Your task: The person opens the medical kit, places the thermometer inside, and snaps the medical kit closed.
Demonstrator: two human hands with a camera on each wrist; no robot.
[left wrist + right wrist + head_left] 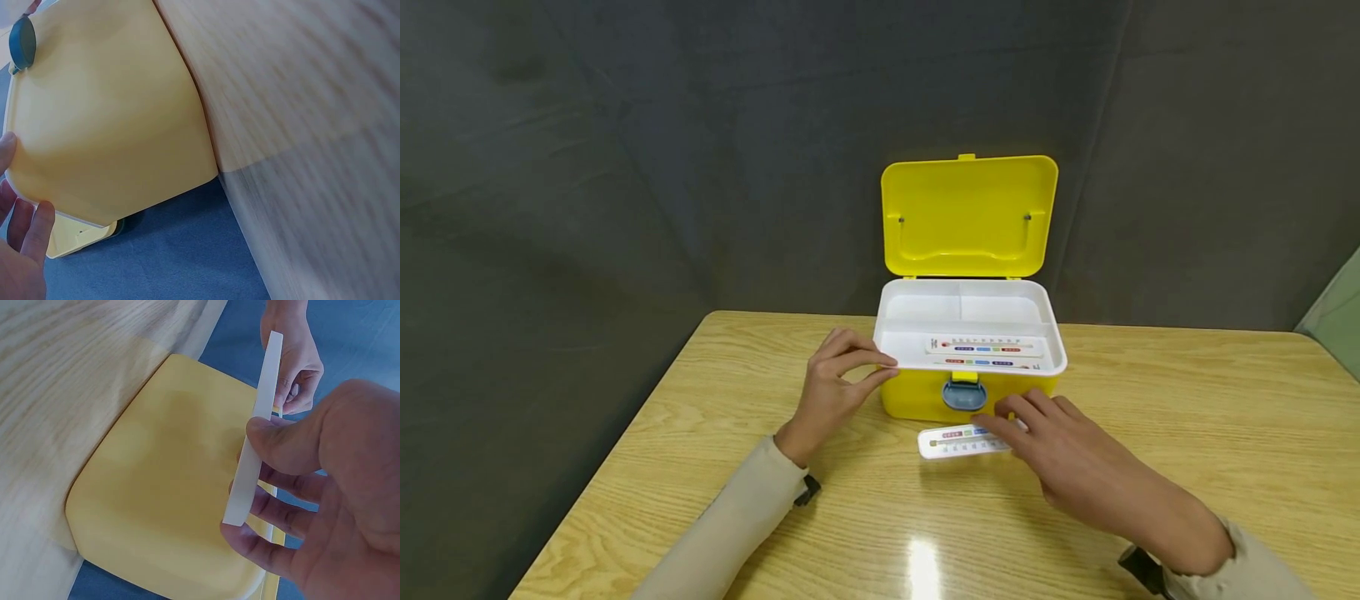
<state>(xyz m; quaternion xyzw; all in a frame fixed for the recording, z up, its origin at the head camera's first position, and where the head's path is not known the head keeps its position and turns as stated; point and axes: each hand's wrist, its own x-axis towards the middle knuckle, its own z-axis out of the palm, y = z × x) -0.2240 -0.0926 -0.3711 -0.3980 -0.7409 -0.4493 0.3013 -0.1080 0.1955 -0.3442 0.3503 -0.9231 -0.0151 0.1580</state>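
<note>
A yellow storage box (917,398) stands on the table with its lid (967,208) raised. Its white tray (901,346) sits at the top, and two white strip thermometers (988,345) lie in the front compartment. My left hand (833,379) pinches the rim at the box's front left corner; its thumb and fingertips also show in the left wrist view. In front of the box, my right hand (1075,462) holds another white thermometer (955,443) by its right end, between thumb and fingers. Only its white edge shows in the right wrist view.
A blue-grey latch (964,396) hangs at the box's front, just above the held thermometer. Dark cloth (737,167) covers the wall behind the wooden table (1187,400). Something pale green (1337,308) stands at the far right edge.
</note>
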